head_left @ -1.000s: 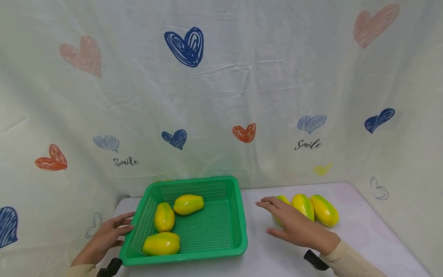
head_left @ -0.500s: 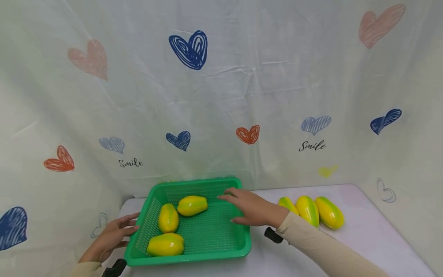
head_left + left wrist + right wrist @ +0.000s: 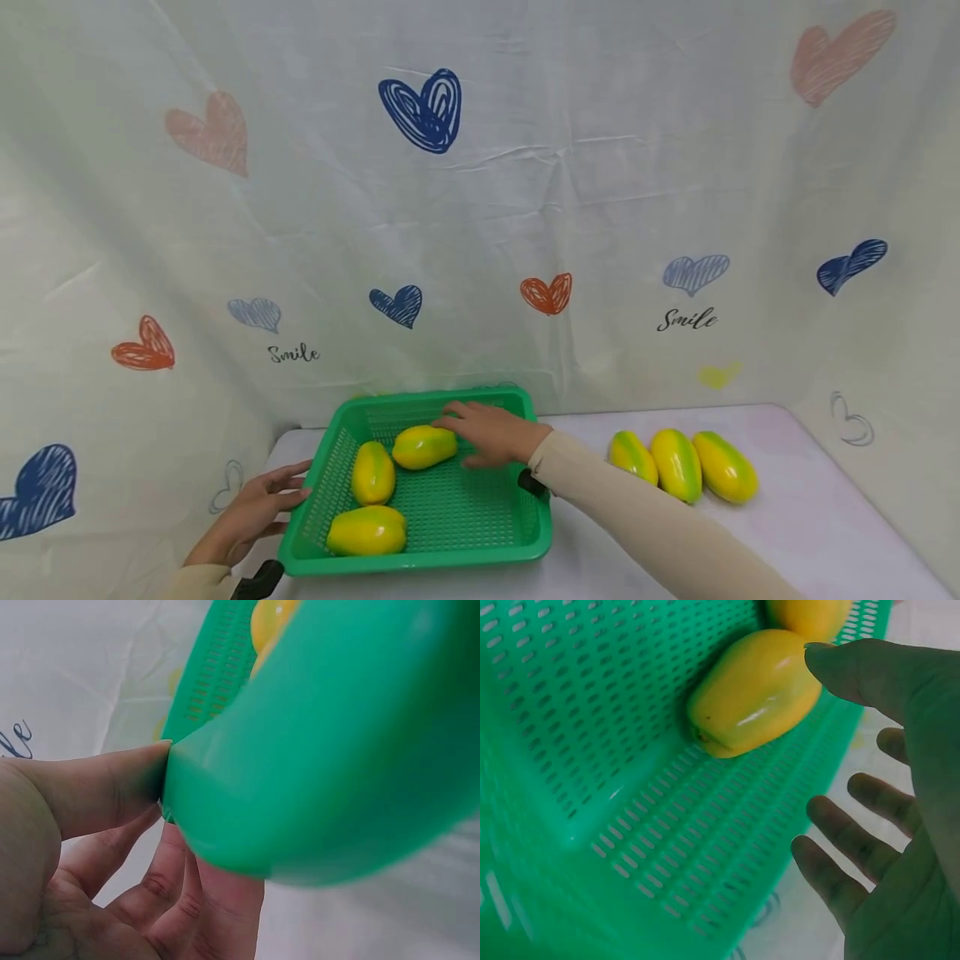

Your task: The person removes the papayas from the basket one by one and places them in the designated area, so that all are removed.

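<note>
1. Three glossy yellow oval fruits (image 3: 372, 473) lie in the left half of a rectangular green plastic basket (image 3: 465, 517) with perforated walls.
2. The right hand (image 3: 491, 433) is above the basket, fingers relaxed and holding nothing, near the farthest fruit; whether it touches this fruit, I cannot tell.
3. The left hand (image 3: 255, 508) pinches the basket's left rim between thumb and fingers.
4. To the right, three yellow-green oval fruits (image 3: 677, 467) lie side by side on the pale desk (image 3: 817, 533).
</note>
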Available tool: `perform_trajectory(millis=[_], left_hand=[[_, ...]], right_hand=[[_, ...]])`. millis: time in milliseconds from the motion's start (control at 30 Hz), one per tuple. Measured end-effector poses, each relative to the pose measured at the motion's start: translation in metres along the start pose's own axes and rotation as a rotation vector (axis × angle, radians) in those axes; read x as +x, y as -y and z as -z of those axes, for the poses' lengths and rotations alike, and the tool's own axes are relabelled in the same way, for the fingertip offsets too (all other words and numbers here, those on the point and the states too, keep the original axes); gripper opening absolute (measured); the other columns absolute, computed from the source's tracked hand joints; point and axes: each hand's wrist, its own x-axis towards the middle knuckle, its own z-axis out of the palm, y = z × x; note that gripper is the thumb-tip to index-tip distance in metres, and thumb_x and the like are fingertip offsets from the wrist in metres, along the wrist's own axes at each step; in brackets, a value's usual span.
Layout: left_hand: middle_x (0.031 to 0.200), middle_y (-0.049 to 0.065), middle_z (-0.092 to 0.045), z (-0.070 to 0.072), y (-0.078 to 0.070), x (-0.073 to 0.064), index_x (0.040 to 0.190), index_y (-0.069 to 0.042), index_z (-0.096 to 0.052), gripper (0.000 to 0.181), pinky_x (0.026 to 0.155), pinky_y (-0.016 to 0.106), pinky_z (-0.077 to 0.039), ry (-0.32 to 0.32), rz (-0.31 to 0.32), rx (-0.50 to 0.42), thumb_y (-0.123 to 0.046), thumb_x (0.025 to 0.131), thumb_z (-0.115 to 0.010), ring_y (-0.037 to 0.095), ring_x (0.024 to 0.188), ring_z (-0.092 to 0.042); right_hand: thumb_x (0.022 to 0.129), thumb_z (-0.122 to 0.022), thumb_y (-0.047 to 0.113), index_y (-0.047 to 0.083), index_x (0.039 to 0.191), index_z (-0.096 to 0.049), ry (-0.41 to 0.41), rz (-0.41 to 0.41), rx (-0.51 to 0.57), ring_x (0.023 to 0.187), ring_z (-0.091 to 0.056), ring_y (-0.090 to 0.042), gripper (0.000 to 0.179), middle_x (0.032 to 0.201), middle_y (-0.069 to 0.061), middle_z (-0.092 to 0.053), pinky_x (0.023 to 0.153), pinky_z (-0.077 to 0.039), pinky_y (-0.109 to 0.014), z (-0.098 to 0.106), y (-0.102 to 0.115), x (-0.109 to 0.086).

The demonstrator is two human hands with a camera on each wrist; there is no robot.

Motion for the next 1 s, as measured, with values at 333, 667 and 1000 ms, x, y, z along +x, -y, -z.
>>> perform_trajectory(millis=[333,667,1000], left_hand=[[0.123,0.021,-0.051,0.002,-0.001,-0.003,0.141,-0.004,-0.036,0.065,0.072,0.042,-0.051,0.011,-0.002,-0.017,-0.023,0.086,-0.066,0.021,0.089,-0.060],[0.125,0.022,-0.050,0.001,0.000,-0.001,0.141,-0.005,-0.037,0.064,0.072,0.042,-0.052,0.008,-0.001,-0.016,-0.023,0.087,-0.065,0.021,0.089,-0.060],[0.126,0.023,-0.048,0.000,0.003,-0.002,0.141,-0.004,-0.037,0.064,0.073,0.043,-0.052,0.008,-0.013,-0.035,-0.023,0.087,-0.065,0.022,0.087,-0.060]], right_hand=[[0.082,-0.071,0.031,0.026,0.144,-0.032,0.078,-0.041,-0.066,0.125,-0.038,-0.018,0.073,0.148,0.002,-0.025,0.092,-0.043,-0.029,-0.020,0.002,0.032],[0.082,-0.071,0.030,0.028,0.146,-0.027,0.102,-0.031,-0.115,0.130,-0.032,-0.020,0.077,0.152,0.002,-0.019,0.098,-0.038,-0.031,-0.032,0.007,0.047],[0.080,-0.074,0.025,0.031,0.146,-0.026,0.121,-0.059,-0.093,0.130,-0.034,-0.020,0.082,0.152,0.005,-0.019,0.095,-0.042,-0.031,-0.042,0.013,0.055]])
